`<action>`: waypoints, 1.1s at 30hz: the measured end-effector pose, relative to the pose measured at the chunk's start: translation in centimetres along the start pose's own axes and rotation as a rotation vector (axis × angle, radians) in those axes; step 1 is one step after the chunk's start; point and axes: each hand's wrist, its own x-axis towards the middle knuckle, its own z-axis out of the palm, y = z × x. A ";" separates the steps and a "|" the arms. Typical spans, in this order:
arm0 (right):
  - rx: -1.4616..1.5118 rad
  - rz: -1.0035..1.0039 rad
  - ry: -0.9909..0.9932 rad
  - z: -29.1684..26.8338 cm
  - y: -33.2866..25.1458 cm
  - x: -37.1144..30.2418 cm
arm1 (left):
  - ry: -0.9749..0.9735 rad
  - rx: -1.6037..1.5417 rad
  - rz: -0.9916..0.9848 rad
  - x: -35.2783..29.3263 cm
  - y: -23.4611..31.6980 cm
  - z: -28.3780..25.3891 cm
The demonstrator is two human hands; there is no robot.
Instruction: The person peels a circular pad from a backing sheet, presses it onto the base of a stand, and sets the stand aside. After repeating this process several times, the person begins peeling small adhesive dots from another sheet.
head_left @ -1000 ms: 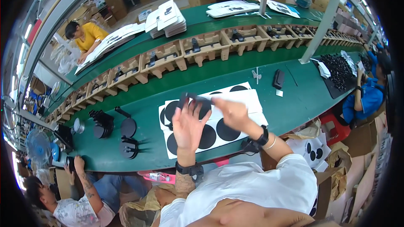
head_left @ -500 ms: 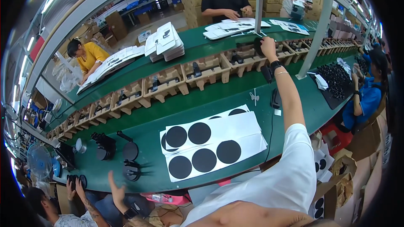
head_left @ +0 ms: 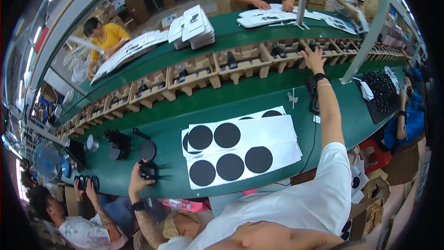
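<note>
My right hand is stretched out over the row of brown moulded-pulp trays. Its fingers are spread, close to a black part lying in one tray. At the left, near the bench's front edge, my left hand has its thumb and fingers around a black round-based part with thin prongs. Just behind that part lies a black disc with an arm, beside a stack of similar black parts. White sheets with round black stickers lie between my arms.
A metal post rises beyond my right forearm. A black cable runs along the bench near that arm. A co-worker's hands hold black parts at the left. Black parts are heaped at the right. People work across the line.
My right hand has let go of a dark round part at the trays and opened. My left hand has moved from beside the pronged black part onto it. The view has shifted slightly.
</note>
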 end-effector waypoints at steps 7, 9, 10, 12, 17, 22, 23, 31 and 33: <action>0.681 -0.495 -0.134 -12.7 -15.5 -11.4 | 0.911 -0.933 0.079 -2.7 7.3 1.0; 0.795 -0.795 -0.326 -12.6 -20.6 -18.6 | 0.973 -1.186 0.280 -0.8 13.6 1.4; 0.873 -0.796 -0.425 -12.5 -22.2 -22.1 | 0.953 -1.189 0.296 1.3 16.6 1.9; 0.849 -0.958 -0.408 -11.5 -24.6 -25.5 | 0.870 -1.230 0.293 4.6 21.3 4.0; 0.817 -1.074 -0.448 -8.1 -26.3 -25.5 | 0.413 -1.562 -0.023 9.8 24.7 11.1; 0.718 -1.117 -0.497 -8.8 -26.4 -25.6 | 0.383 -1.456 -0.238 11.9 22.3 16.6; 0.678 -1.119 -0.508 -9.4 -26.9 -25.4 | 0.395 -1.421 -0.249 12.0 22.3 16.8; 0.716 -1.172 -0.478 -11.6 -25.3 -26.4 | 0.386 -1.410 -0.272 11.5 22.0 17.2; 0.738 -1.183 -0.392 -11.5 -25.3 -26.4 | 0.365 -1.437 -0.276 11.3 22.0 16.9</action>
